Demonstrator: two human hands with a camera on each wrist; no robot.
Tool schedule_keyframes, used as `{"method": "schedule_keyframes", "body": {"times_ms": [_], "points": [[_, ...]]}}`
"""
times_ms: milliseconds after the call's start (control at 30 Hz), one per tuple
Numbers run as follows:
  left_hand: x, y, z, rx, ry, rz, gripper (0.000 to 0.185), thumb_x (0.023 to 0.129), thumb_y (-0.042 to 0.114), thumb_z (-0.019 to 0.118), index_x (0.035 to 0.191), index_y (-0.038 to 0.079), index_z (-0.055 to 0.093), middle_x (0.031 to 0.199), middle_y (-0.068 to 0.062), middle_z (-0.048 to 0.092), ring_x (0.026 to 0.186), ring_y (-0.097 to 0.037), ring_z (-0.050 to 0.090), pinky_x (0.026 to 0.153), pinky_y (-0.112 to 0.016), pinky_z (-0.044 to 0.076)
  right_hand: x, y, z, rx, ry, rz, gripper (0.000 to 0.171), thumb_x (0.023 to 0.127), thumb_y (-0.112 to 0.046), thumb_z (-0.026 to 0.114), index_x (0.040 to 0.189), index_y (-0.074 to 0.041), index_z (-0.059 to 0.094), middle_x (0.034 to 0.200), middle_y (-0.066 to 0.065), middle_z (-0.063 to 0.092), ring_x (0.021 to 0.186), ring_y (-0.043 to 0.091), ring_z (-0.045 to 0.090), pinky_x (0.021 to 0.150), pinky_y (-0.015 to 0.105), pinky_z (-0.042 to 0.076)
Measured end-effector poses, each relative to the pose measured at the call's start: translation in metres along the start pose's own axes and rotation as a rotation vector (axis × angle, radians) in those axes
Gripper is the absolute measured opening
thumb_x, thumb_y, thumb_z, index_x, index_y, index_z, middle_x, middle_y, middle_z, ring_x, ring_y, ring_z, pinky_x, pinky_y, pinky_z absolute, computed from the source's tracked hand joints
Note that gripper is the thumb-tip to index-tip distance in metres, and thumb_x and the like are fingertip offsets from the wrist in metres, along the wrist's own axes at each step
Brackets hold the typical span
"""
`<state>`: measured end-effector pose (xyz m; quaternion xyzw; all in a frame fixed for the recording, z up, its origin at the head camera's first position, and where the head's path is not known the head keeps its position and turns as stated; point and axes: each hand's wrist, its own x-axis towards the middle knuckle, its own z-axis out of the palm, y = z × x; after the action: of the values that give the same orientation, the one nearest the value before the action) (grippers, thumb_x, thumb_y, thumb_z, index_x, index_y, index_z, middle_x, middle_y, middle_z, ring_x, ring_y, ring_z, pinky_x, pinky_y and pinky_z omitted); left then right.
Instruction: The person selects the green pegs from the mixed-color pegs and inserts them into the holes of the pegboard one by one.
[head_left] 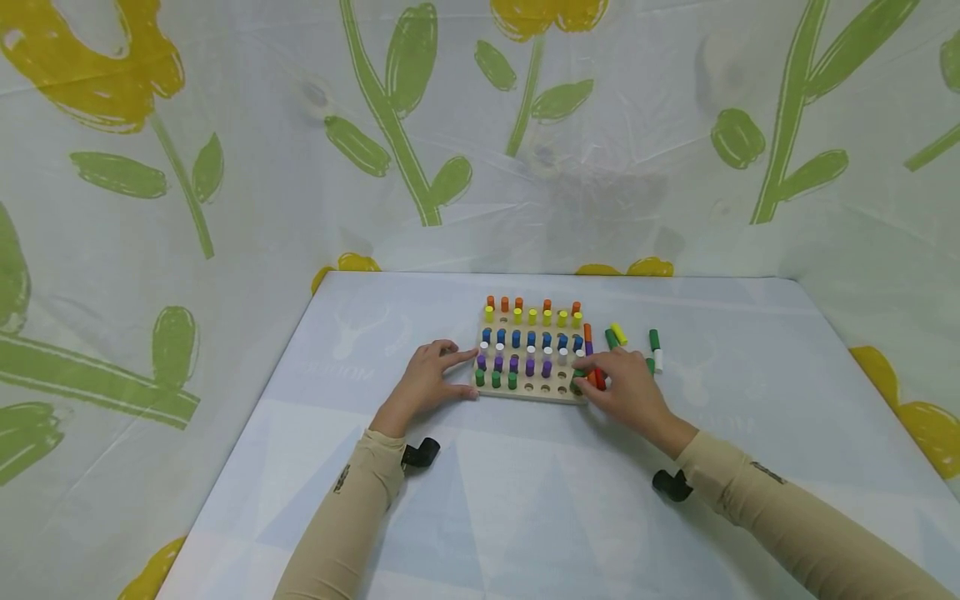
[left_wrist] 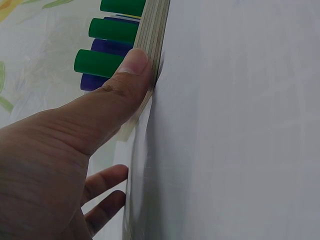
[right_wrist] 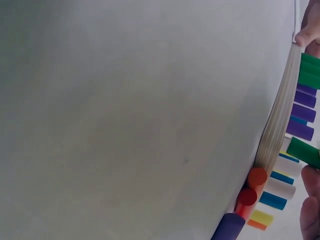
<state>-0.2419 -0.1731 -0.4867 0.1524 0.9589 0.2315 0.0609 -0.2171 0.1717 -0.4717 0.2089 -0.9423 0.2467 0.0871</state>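
Observation:
A wooden pegboard [head_left: 536, 397] lies on the table with rows of orange, yellow, blue, white, purple and green pegs standing in it. My left hand [head_left: 427, 379] is at its left side, fingers spread, the thumb [left_wrist: 134, 62] pressing the board's near corner beside the green pegs. At the near right corner my right hand [head_left: 630, 390] pinches a green peg [right_wrist: 303, 151] between thumb and fingertips. In the right wrist view that peg is tilted close over the board, beside the purple pegs [right_wrist: 301, 131]. Several holes in the front row show no peg.
Loose orange, purple and red pegs [head_left: 600, 380] lie along the board's right edge. Further right are a loose yellow peg [head_left: 618, 334], a white peg [head_left: 658, 361] and several green pegs [head_left: 654, 339]. A floral-print sheet [head_left: 525, 192] stands behind the table [head_left: 525, 500].

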Motion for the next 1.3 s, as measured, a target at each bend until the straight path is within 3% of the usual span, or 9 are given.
{"method": "schedule_keyframes", "body": {"times_ms": [667,967,1300], "points": [[-0.001,0.002,-0.001,0.023,0.008,0.017,0.08,0.08,0.052,0.082,0.15,0.026,0.053,0.143,-0.013,0.048,0.133,-0.036,0.04,0.116,-0.051,0.03,0.002,-0.012,0.001,0.027,-0.014,-0.036,0.028,0.089,-0.025,0.08,0.114,-0.012,0.077,0.109,0.004,0.076,0.094,0.023,0.059,0.089,0.048,0.043],[0.0,0.002,-0.001,0.017,0.003,0.007,0.08,0.08,0.052,0.082,0.15,0.028,0.052,0.145,-0.013,0.047,0.134,-0.037,0.039,0.117,-0.05,0.03,0.004,-0.017,0.002,0.05,-0.027,-0.035,0.025,0.09,-0.025,0.079,0.113,-0.013,0.077,0.099,-0.001,0.075,0.086,0.022,0.054,0.081,0.042,0.038],[0.0,0.002,-0.001,0.008,0.001,0.005,0.08,0.08,0.052,0.082,0.15,0.028,0.052,0.144,-0.013,0.047,0.134,-0.037,0.039,0.117,-0.05,0.03,0.005,-0.019,0.006,0.046,-0.005,-0.083,0.024,0.089,-0.023,0.08,0.111,-0.013,0.078,0.108,0.002,0.076,0.087,0.02,0.056,0.081,0.041,0.04]]}}
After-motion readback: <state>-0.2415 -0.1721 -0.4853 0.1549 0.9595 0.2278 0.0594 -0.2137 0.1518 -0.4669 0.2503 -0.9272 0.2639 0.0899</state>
